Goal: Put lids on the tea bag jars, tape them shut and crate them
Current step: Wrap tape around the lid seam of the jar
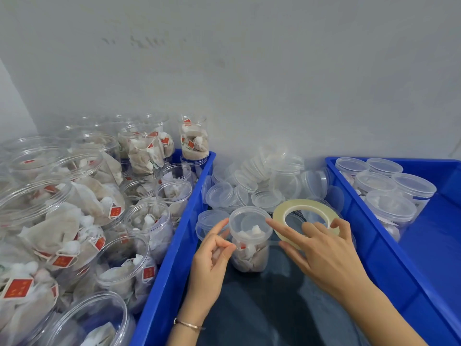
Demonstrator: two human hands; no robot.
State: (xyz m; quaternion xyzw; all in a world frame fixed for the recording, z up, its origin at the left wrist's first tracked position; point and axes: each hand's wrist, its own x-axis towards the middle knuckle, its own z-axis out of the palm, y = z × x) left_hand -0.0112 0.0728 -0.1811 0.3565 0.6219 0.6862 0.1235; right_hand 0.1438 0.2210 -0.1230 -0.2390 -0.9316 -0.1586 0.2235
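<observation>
At the lower centre of the frame your left hand [214, 248] pinches thumb to forefinger just beside the lidded tea bag jar [250, 239], while your right hand [321, 248] grips the clear tape roll [305, 222], forefinger touching the lid's rim.

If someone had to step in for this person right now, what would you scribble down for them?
Left hand: beside the lidded jar, thumb and finger pinched; I cannot tell what it pinches.
Right hand: holds the tape roll, forefinger at the jar's lid.
Done: the jar in the middle is lidded; several closed jars stand in the right crate.
Left: tape this jar and crate it, then cap the many open jars in the left crate from the loose lids behind.
</observation>
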